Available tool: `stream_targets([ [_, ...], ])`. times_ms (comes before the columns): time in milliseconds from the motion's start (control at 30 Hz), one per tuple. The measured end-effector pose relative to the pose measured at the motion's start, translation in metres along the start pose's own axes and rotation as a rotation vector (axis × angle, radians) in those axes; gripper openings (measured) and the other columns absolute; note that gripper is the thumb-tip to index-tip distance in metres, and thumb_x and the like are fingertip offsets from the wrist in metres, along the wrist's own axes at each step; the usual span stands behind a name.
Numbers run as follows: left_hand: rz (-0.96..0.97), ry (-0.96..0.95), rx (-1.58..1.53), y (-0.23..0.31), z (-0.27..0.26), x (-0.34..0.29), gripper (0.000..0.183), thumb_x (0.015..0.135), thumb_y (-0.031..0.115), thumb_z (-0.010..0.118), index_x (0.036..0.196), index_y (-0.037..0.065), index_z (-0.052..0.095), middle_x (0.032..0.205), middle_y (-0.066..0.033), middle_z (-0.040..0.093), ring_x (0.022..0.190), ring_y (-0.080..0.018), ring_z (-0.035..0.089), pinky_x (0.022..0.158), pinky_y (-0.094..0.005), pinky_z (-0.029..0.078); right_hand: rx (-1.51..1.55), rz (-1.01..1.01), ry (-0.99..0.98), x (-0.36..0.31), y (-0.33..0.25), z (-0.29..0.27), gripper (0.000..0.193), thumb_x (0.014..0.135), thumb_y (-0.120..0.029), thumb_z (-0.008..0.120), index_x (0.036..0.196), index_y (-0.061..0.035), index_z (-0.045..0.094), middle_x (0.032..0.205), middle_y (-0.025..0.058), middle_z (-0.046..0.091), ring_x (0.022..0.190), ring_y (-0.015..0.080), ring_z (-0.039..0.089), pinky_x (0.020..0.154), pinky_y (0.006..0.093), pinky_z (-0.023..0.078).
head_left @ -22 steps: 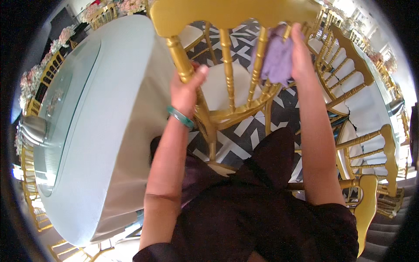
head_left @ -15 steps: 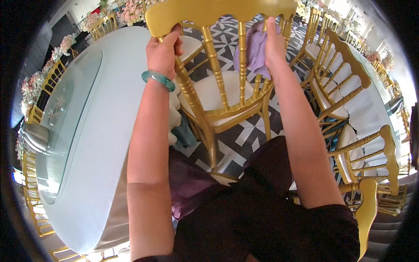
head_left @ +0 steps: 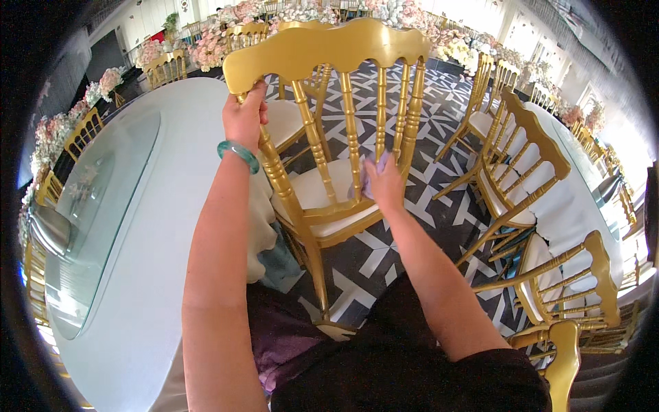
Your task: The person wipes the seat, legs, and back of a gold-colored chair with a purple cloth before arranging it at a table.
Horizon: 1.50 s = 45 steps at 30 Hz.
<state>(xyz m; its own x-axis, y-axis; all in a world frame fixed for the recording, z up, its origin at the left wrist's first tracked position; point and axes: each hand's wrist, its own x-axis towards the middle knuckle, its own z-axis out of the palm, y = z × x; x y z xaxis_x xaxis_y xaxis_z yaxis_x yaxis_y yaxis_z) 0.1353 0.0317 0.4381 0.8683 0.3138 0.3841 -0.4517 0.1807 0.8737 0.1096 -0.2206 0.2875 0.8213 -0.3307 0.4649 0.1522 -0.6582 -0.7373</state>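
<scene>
Gold chair, upright — lilac cloth against its spindles.

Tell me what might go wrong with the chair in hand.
The lilac cloth in the right hand, bunched at the spindles, might snag on their ringed turnings. The green bangle sits close to a back post of the gold chair and could knock it. If the left hand slackens, the chair might shift and rub the white tablecloth beside it.

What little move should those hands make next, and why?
Perhaps slide the right hand up with its crumpled pale purple cloth: it is low among the thin turned gold spindles, whose upper parts are uncovered, while the left hand grips the glossy gold chair just under its top rail.
</scene>
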Motion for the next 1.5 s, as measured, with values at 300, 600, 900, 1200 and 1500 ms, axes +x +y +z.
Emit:
stream_targets([
  [300,0.028,0.054,0.053,-0.004,0.003,0.012,0.026,0.082,0.025,0.065,0.081,0.005,0.050,0.061,-0.0006,0.048,0.048,-0.0084,0.043,0.044,-0.0241,0.035,-0.191,-0.042,-0.274,0.001,0.031,-0.007,0.043,0.085,-0.036,0.058,0.111,-0.0020,0.049,0.095,0.0241,0.060,0.089,0.0384,0.059,0.076,0.0451,0.045],
  [600,0.041,0.037,0.010,-0.010,-0.009,0.012,0.021,0.082,0.022,0.066,0.088,0.004,0.055,0.061,-0.0006,0.051,0.047,-0.0064,0.045,0.043,-0.0223,0.037,0.526,-0.135,-0.321,0.050,-0.119,-0.073,0.058,0.087,-0.042,0.053,0.127,-0.0006,0.044,0.120,0.0179,0.054,0.111,0.0276,0.052,0.091,0.0368,0.041],
  [900,0.018,0.046,0.020,-0.008,-0.004,0.009,0.026,0.082,0.026,0.066,0.089,0.004,0.054,0.064,0.0000,0.050,0.050,-0.0069,0.044,0.045,-0.0226,0.036,0.349,-0.365,0.104,0.076,-0.147,0.020,0.067,0.090,-0.025,0.051,0.141,0.0005,0.015,0.141,0.0211,0.029,0.129,0.0289,0.032,0.104,0.0336,0.028],
  [1200,0.064,0.074,0.073,-0.022,-0.006,0.030,0.023,0.082,0.023,0.064,0.085,0.004,0.053,0.062,-0.0005,0.051,0.048,-0.0079,0.044,0.045,-0.0236,0.037,0.150,-0.261,0.077,0.047,-0.084,0.055,0.043,0.085,-0.028,0.056,0.111,0.0047,0.043,0.095,0.0289,0.058,0.088,0.0443,0.056,0.074,0.0483,0.044],
  [1500,0.101,0.069,0.053,-0.029,-0.013,0.043,0.024,0.079,0.023,0.068,0.086,0.004,0.055,0.060,-0.0006,0.052,0.046,-0.0065,0.045,0.044,-0.0227,0.038,-0.112,-0.265,-0.122,-0.015,-0.029,0.053,0.040,0.083,-0.021,0.060,0.106,0.0077,0.046,0.102,0.0261,0.054,0.098,0.0424,0.053,0.082,0.0460,0.043],
])
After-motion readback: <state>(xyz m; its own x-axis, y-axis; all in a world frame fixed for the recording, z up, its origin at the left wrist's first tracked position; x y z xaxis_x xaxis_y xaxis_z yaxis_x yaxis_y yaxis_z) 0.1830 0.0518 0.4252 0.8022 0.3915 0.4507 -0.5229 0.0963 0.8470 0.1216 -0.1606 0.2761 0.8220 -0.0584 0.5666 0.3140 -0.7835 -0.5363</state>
